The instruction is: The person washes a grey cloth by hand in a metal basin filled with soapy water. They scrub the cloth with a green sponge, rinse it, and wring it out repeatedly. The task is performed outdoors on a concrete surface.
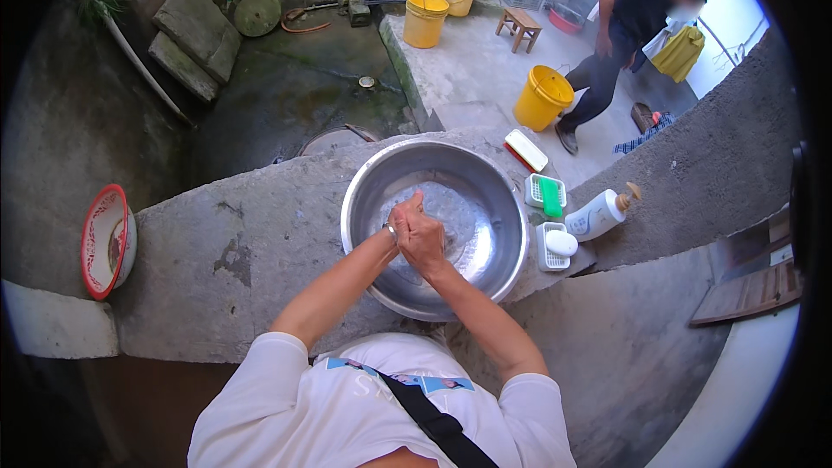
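Observation:
A wide stainless steel basin (500, 217) stands on the concrete ledge in front of me. Clear water seems to lie in its bottom. Over the basin my two hands are pressed together. My right hand (422, 241) is closed around my left hand (404, 211), whose fingers are mostly hidden. A bracelet (391, 231) circles my left wrist. Right of the basin are a scrub brush (527, 151), a green block (550, 197) on a white soap dish, a white bar of soap (562, 243) in another dish, and a white pump bottle (598, 215).
An enamel basin with a red rim (106, 243) leans at the ledge's left end. Beyond the concrete ledge (186, 295) lies a wet, sunken yard floor (286, 87). A person (620, 35) walks beside a yellow bucket (542, 100). A wooden stool (519, 22) stands farther back.

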`<action>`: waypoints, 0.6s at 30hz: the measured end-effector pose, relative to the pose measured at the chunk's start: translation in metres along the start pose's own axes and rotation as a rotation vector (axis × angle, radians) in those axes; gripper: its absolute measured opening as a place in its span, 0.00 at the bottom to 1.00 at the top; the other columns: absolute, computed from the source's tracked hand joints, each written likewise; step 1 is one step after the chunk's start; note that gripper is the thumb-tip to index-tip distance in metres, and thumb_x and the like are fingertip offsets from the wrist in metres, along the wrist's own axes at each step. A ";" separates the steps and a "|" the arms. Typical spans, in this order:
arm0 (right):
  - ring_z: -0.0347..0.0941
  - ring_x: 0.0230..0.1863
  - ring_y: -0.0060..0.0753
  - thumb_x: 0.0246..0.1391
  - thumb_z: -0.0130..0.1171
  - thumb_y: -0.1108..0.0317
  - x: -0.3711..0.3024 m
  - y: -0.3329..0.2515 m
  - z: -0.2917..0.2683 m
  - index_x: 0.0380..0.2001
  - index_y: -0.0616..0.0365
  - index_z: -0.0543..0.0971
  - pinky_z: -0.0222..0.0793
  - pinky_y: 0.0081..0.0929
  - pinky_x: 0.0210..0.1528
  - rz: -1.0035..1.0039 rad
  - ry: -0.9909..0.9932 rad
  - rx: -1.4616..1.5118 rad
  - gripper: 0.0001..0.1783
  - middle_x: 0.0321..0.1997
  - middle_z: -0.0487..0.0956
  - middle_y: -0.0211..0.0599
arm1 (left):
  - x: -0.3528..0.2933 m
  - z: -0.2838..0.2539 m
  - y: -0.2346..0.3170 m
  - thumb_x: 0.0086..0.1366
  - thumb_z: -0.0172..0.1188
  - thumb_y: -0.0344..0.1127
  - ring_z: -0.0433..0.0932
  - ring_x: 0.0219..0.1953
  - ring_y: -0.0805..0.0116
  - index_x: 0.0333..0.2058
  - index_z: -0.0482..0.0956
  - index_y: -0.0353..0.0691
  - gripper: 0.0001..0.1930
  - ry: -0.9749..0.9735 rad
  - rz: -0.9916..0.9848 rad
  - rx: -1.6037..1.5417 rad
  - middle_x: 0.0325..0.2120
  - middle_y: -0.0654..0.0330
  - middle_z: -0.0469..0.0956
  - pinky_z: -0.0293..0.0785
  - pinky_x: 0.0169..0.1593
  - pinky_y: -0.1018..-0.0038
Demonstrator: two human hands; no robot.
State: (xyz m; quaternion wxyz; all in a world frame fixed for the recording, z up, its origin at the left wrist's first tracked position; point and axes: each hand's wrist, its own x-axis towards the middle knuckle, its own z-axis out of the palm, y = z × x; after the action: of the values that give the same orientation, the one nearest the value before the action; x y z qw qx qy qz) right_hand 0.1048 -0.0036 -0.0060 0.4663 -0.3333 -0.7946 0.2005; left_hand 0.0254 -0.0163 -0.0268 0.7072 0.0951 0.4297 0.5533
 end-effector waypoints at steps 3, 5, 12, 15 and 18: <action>0.69 0.18 0.52 0.53 0.47 0.66 0.003 0.039 0.001 0.19 0.57 0.73 0.62 0.41 0.19 0.103 0.033 -0.189 0.12 0.15 0.71 0.46 | 0.002 0.002 -0.004 0.61 0.49 0.46 0.75 0.26 0.72 0.27 0.73 0.42 0.14 -0.030 -0.075 -0.079 0.24 0.63 0.75 0.72 0.30 0.74; 0.70 0.19 0.50 0.52 0.47 0.67 0.009 0.042 -0.004 0.20 0.58 0.73 0.62 0.40 0.19 0.175 -0.020 -0.260 0.11 0.16 0.72 0.46 | 0.016 0.001 -0.017 0.62 0.49 0.48 0.74 0.26 0.69 0.26 0.71 0.42 0.15 -0.027 -0.100 -0.128 0.23 0.62 0.74 0.71 0.31 0.71; 0.67 0.16 0.54 0.53 0.48 0.60 0.003 0.019 0.006 0.15 0.56 0.72 0.60 0.43 0.18 0.138 -0.003 -0.296 0.17 0.13 0.69 0.50 | 0.077 -0.063 -0.055 0.60 0.49 0.49 0.74 0.25 0.71 0.20 0.73 0.40 0.19 -0.314 -0.033 -0.137 0.21 0.60 0.72 0.70 0.29 0.70; 0.68 0.16 0.53 0.54 0.49 0.58 0.013 0.043 -0.001 0.14 0.57 0.71 0.60 0.43 0.18 0.294 0.075 -0.271 0.19 0.13 0.69 0.50 | 0.006 0.002 -0.017 0.57 0.52 0.47 0.75 0.27 0.70 0.23 0.73 0.39 0.16 0.063 -0.069 -0.092 0.21 0.60 0.72 0.71 0.27 0.69; 0.68 0.17 0.52 0.55 0.48 0.56 0.014 -0.033 -0.004 0.16 0.59 0.72 0.59 0.41 0.19 0.122 0.011 -0.070 0.20 0.15 0.70 0.50 | 0.012 -0.008 -0.013 0.57 0.52 0.47 0.75 0.28 0.69 0.26 0.73 0.39 0.16 0.011 0.030 -0.083 0.23 0.60 0.73 0.71 0.27 0.70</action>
State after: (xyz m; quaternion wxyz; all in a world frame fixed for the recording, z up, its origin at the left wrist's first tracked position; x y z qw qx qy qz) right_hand 0.0919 -0.0166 0.0256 0.4455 -0.3982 -0.7769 0.1987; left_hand 0.0291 -0.0139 -0.0455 0.6997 0.0691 0.4089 0.5818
